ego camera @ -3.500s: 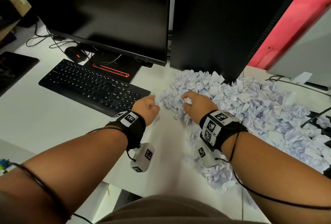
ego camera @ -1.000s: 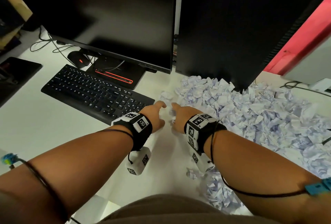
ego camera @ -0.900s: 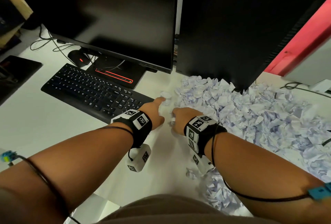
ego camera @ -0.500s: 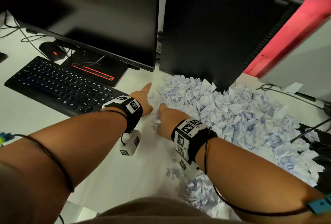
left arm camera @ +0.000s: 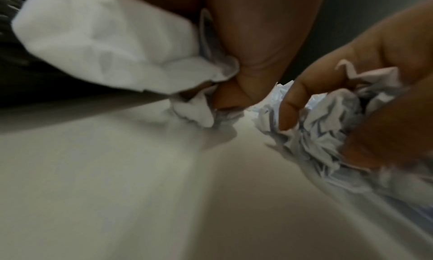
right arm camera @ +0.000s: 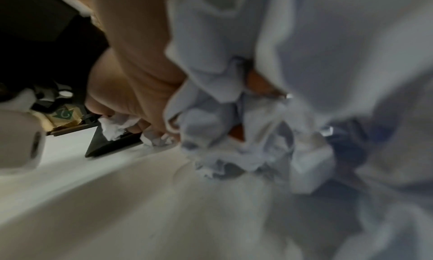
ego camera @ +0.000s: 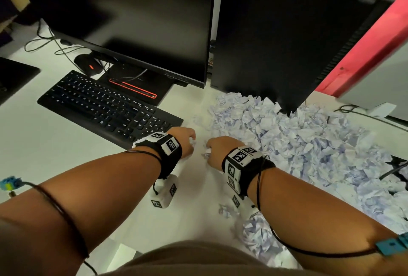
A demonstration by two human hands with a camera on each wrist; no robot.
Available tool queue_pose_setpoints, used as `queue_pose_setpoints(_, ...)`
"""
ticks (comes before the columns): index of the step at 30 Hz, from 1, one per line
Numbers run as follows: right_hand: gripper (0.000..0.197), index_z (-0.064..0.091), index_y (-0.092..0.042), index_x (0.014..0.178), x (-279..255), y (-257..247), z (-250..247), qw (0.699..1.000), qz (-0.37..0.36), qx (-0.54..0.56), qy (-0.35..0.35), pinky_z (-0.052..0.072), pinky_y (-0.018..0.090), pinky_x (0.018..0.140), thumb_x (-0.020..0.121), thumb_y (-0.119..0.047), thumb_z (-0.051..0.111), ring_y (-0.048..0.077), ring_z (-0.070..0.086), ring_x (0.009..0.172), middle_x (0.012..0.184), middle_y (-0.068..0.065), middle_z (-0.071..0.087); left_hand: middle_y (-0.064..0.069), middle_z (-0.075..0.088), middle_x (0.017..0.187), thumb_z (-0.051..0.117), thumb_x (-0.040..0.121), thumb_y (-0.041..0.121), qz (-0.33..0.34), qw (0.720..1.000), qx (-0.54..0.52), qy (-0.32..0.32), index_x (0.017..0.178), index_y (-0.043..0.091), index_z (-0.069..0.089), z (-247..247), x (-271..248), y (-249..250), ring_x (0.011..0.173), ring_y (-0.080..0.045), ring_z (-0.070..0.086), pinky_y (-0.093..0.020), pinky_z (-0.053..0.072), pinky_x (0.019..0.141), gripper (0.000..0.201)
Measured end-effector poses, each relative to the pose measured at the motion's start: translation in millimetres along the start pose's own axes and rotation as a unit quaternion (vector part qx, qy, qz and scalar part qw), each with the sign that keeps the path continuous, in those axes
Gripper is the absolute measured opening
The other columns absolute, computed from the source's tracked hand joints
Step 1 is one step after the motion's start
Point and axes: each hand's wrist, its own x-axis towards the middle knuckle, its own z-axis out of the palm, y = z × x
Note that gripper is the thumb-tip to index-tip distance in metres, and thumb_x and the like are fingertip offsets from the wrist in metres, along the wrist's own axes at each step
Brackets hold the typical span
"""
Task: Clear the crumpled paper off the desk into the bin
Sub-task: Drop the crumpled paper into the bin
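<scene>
crumpled paper (ego camera: 293,141), pale lilac-white balls, heaped across the desk (ego camera: 39,143) right of centre; bin unseen

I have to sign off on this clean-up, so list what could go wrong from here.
1. Both hands, left and right, already grip paper wads; grabbing more could make pieces spill.
2. The pile covers a cable at the right; a scoop there might snag it.
3. Loose scraps lie near the desk front edge and may get knocked to the floor.
4. No bin is in view, so the carry may be long.
</scene>
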Motion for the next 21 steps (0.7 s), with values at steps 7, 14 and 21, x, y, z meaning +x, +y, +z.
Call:
queue_pose_setpoints(7,0.036,0.046,-0.019,0.121,-7,-8,-5,0.997,0.053,0.045,0.036,0.052,0.038,0.084,0.088,-0.032,0.052,0.027,0.06,0.098,0.114,0.006,0.059,-0.01,0.062,0.106,0.047,0.09,0.015,0.012,0.996,-0.081,0.046,0.109,0.014,0.06,-17,-51,-11,0.098,-0.027,0.059,-0.026,0.045,0.074,0.024)
queue_pose_setpoints(14,0.079,0.023,-0.015,0.145,8,-32,16,0.989,0.113,0.067,-0.065,0.05,0.041,0.094,0.078,-0.03,0.064,0.029,0.054,0.117,0.136,0.009,0.049,0.005,0.051,0.069,0.055,0.082,0.007,0.004,0.977,-0.212,0.037,0.092,0.024,0.06,-16,-94,-35,0.051,-0.013,0.048,-0.01,0.031,0.031,0.02)
queue_pose_setpoints(21,0.022,0.054,-0.018,0.1,2,-56,19,0.996,0.08,0.041,0.004,0.043,0.025,0.07,0.079,-0.017,0.057,0.025,0.061,0.096,0.114,0.005,0.061,0.006,0.051,0.068,0.053,0.082,0.011,-0.027,0.969,-0.24,0.055,0.084,0.03,0.055,-9,-117,-70,0.054,-0.01,0.048,-0.014,0.033,0.039,0.02)
